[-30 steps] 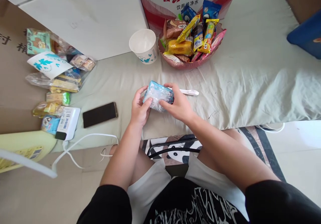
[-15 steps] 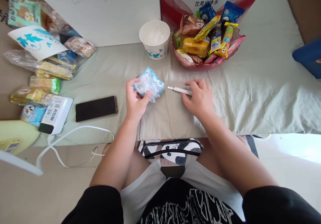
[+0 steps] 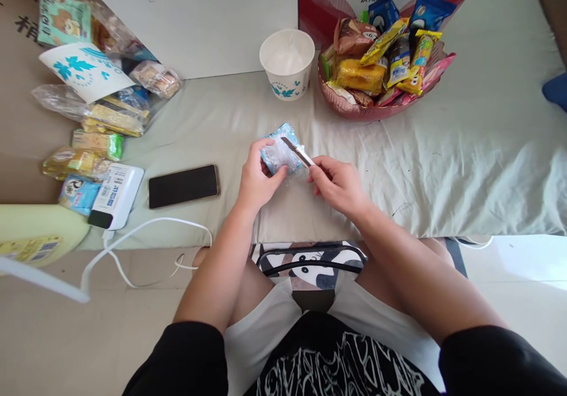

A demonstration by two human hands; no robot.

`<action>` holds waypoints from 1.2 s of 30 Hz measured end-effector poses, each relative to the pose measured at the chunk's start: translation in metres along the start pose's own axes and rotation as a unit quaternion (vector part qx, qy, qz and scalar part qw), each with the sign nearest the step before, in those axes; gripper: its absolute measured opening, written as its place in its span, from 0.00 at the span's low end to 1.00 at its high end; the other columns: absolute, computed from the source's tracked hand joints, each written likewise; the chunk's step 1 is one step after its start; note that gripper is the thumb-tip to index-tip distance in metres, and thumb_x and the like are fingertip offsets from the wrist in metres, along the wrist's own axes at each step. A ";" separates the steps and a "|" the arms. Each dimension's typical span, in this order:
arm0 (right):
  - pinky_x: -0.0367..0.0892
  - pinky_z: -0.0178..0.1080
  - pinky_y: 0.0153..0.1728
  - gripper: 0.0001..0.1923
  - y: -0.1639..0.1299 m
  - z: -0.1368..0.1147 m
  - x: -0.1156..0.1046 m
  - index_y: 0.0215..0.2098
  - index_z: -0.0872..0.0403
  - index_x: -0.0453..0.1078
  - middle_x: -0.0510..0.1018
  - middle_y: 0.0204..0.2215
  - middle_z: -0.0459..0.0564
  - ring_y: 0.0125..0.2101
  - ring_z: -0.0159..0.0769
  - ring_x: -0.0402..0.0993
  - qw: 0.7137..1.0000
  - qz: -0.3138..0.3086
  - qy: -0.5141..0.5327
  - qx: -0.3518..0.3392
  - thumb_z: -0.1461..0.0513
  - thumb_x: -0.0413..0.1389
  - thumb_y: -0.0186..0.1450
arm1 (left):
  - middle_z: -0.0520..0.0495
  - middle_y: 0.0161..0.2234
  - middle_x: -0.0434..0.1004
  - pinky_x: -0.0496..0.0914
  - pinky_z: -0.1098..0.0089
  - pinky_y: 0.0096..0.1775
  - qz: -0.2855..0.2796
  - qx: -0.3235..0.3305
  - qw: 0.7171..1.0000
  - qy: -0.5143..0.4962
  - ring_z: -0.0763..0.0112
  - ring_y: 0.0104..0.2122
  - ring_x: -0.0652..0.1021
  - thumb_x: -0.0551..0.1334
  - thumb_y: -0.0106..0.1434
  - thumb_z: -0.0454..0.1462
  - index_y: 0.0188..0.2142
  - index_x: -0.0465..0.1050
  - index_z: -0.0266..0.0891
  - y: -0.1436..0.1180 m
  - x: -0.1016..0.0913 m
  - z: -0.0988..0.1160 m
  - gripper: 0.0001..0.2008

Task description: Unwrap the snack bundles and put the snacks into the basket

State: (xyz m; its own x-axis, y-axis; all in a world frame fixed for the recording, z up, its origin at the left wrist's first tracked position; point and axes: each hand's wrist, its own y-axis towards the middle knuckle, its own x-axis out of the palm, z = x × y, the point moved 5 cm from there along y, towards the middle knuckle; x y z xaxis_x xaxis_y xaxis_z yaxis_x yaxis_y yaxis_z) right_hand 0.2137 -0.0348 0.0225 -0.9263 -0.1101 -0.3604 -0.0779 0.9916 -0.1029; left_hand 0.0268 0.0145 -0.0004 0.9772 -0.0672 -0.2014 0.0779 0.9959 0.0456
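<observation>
My left hand [image 3: 261, 174] grips a small blue and clear plastic packet [image 3: 280, 151], thumb along its near edge and fingers behind it. In my right hand [image 3: 334, 183] is a slim white utility knife [image 3: 305, 158] with its dark blade out. The blade lies over the upper right part of the packet; whether it touches the plastic I cannot tell. Just beyond the packet stands a white paper cup [image 3: 287, 80] with blue leaves, clear wrap showing inside.
A pink glass bowl [image 3: 349, 107] heaped with wrapped snacks stands at the back right. On the left lie a black phone [image 3: 183, 187], a white power bank [image 3: 121, 192] with a cable, several wrapped snacks and a tipped paper cup [image 3: 86, 72]. Boxes line the back.
My right hand has lifted the knife from the cloth and brought it left over the packet; its blade now shows. The left hand still holds the packet. The view has shifted slightly.
</observation>
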 end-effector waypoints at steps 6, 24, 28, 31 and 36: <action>0.62 0.37 0.30 0.15 0.002 -0.004 0.002 0.41 0.51 0.78 0.74 0.21 0.45 0.22 0.35 0.70 0.994 0.007 -0.100 -0.031 0.56 0.50 0.70 | 0.49 0.38 0.76 0.75 0.65 0.39 -0.003 0.003 0.999 -0.038 0.65 0.35 0.81 0.78 0.50 0.49 0.58 0.64 0.46 -0.003 0.005 0.000 0.40; 0.68 0.45 0.40 0.16 0.006 0.015 -0.052 0.51 0.52 0.77 0.81 0.47 0.58 0.44 0.51 0.76 0.928 0.115 -0.352 0.035 0.61 0.52 0.69 | 0.46 0.42 0.79 0.77 0.65 0.41 -0.055 0.168 0.972 0.152 0.65 0.39 0.81 0.70 0.60 0.49 0.48 0.71 0.44 -0.009 0.015 0.008 0.21; 0.69 0.54 0.50 0.18 0.005 0.010 -0.047 0.53 0.54 0.76 0.78 0.51 0.61 0.50 0.55 0.74 0.926 0.155 -0.341 -0.047 0.63 0.52 0.68 | 0.39 0.55 0.78 0.75 0.58 0.53 -0.018 0.220 0.954 0.203 0.56 0.53 0.80 0.68 0.61 0.48 0.36 0.74 0.41 -0.012 0.014 0.025 0.13; 0.70 0.51 0.55 0.24 0.003 0.005 -0.037 0.57 0.54 0.72 0.78 0.52 0.59 0.53 0.50 0.75 0.946 0.113 -0.253 -0.170 0.66 0.50 0.65 | 0.45 0.38 0.81 0.78 0.65 0.39 0.016 0.133 0.986 0.095 0.65 0.35 0.82 0.67 0.63 0.51 0.35 0.72 0.41 -0.005 0.004 0.018 0.16; 0.70 0.49 0.54 0.28 -0.003 -0.002 -0.011 0.60 0.54 0.70 0.80 0.51 0.57 0.52 0.47 0.76 0.934 -0.017 -0.168 -0.314 0.65 0.51 0.62 | 0.57 0.24 0.72 0.68 0.73 0.21 0.056 -0.021 0.994 -0.091 0.72 0.19 0.75 0.72 0.56 0.51 0.44 0.69 0.46 0.001 -0.003 0.000 0.22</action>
State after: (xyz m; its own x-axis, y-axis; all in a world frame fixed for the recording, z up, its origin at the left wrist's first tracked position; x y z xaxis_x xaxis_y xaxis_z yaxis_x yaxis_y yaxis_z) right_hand 0.2233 -0.0364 0.0286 -0.7602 -0.0525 -0.6476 -0.4037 0.8192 0.4074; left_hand 0.0237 0.0157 0.0003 0.9991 0.0386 -0.0173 -0.0384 0.9991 0.0153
